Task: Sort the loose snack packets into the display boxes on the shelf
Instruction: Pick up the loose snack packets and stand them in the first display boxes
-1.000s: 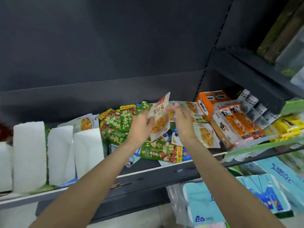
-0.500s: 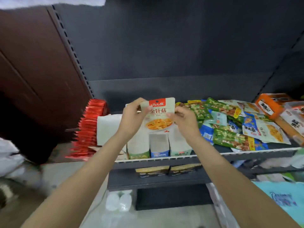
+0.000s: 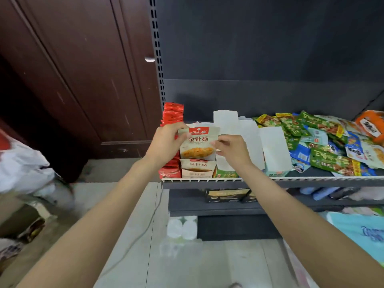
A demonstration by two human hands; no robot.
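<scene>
I hold a white snack packet (image 3: pixel 198 143) with a red label and an orange food picture upright between both hands. My left hand (image 3: pixel 166 143) pinches its upper left corner and my right hand (image 3: pixel 231 149) pinches its right edge. The packet stands just above a display box (image 3: pixel 197 169) at the shelf's front left, which carries the same print. White display boxes (image 3: pixel 272 150) stand in a row to the right. A heap of loose packets (image 3: pixel 324 142), green, blue and white, lies on the right part of the shelf.
A stack of red packets (image 3: pixel 172 115) leans at the shelf's left end beside the slotted upright (image 3: pixel 158 59). An orange box (image 3: pixel 372 126) sits far right. A brown cabinet door (image 3: pixel 72 80) stands left. Bottles (image 3: pixel 182 228) and a cable lie on the floor.
Both hands carried the white packet from the loose heap leftward along the shelf. It now sits above the matching box at the left end, and the view swung left.
</scene>
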